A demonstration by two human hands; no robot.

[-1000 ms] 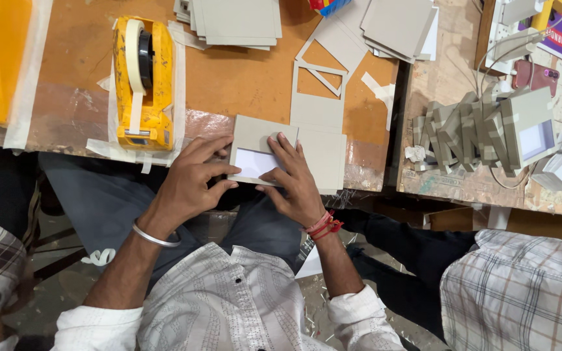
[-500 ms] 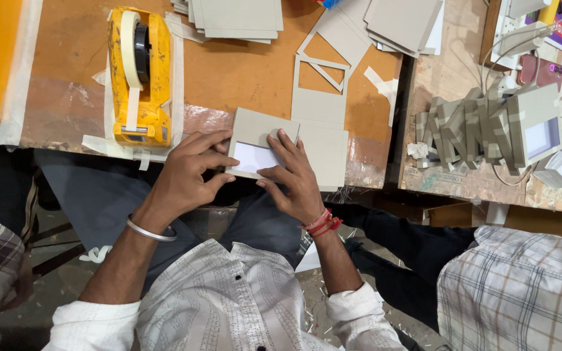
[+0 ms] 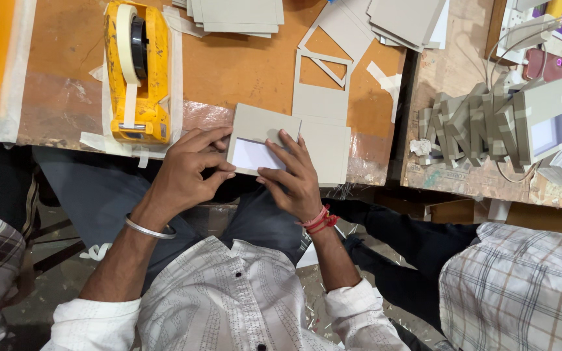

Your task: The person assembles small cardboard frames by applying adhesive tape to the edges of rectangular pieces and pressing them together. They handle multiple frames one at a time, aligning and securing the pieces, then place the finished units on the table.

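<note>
A grey cardboard piece point(image 3: 263, 127) with a white rectangular panel point(image 3: 252, 155) lies at the near edge of the brown worktable point(image 3: 242, 71). My left hand point(image 3: 187, 172) grips its left edge, thumb and fingers pinching the board. My right hand point(image 3: 294, 179), with red thread at the wrist, presses down on the board's right and lower side. Another flat grey board point(image 3: 325, 146) lies just to the right of it.
A yellow tape dispenser point(image 3: 136, 71) stands left of the hands. Grey card stacks point(image 3: 239, 14) and cut card frames point(image 3: 323, 62) lie farther back. A row of folded grey pieces point(image 3: 489, 123) sits on the right table. A person in a checked shirt point(image 3: 515, 286) sits at right.
The view has shifted slightly. Both hands stay on the grey board, with the fingers adjusting a little along its edges.
</note>
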